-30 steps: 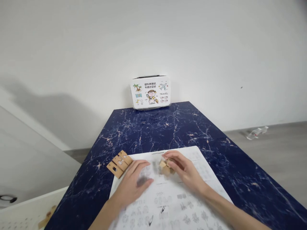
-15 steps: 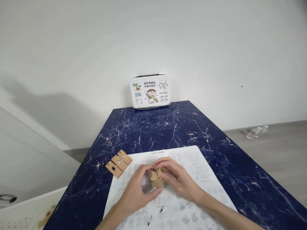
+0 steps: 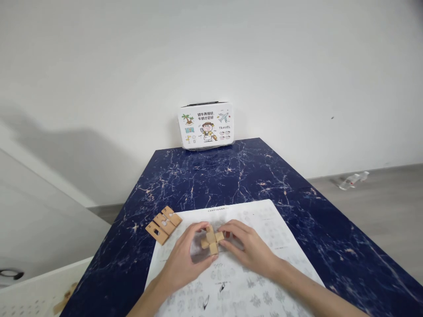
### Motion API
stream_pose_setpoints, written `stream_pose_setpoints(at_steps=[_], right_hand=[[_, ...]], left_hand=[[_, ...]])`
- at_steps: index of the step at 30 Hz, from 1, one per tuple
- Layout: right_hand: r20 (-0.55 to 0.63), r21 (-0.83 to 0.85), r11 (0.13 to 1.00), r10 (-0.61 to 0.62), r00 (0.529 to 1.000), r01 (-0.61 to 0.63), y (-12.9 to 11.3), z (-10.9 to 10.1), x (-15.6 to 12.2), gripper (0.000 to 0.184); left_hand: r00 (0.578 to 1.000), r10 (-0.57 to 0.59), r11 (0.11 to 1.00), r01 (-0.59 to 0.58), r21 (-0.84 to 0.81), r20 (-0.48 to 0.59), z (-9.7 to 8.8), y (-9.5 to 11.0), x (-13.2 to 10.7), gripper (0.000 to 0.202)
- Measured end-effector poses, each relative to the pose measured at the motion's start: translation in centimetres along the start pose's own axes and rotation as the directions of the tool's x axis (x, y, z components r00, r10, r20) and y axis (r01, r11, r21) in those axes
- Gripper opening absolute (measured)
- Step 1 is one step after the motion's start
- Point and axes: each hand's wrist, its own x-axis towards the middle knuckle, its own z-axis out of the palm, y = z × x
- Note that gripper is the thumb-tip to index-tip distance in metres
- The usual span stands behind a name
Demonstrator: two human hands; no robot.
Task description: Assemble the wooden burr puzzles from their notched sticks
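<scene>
Both in: left hand (image 3: pixel 183 254) and right hand (image 3: pixel 254 248) clamp fingers round the pale wooden cross-shaped block (image 3: pixel 212 240), over the white printed paper sheet (image 3: pixel 271 233); dark-blue marbled tabletop (image 3: pixel 214 185) stretches beyond its far edge.

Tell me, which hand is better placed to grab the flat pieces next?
Probably the left hand: the pieces lie beside it, while the right hand is farther off, across the block.

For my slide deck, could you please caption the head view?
Left hand and right hand hold a cross-shaped wooden block assembly over a printed sheet, near three wooden plates.
</scene>
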Motion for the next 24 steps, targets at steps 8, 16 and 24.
stream_pose_setpoints(at_steps=[8,16,24], right_hand=[[0.059,-0.072,0.997,-0.002,0.998,0.007,-0.10,-0.30,-0.35,0.010],[0.078,-0.198,0.955,-0.209,0.975,0.220,-0.36,-0.71,-0.37,0.017],[0.071,-0.086,0.990,-0.103,0.992,0.109,-0.67,-0.60,-0.40,0.027]], left_hand=[[0.999,0.030,0.999,-0.030,-0.022,0.033,-0.20,0.02,0.01,0.061],[0.996,0.035,0.996,-0.028,-0.086,0.081,-0.90,-0.03,-0.20,0.062],[0.994,0.084,0.846,-0.038,-0.531,0.064,-0.75,0.29,0.39,0.047]])
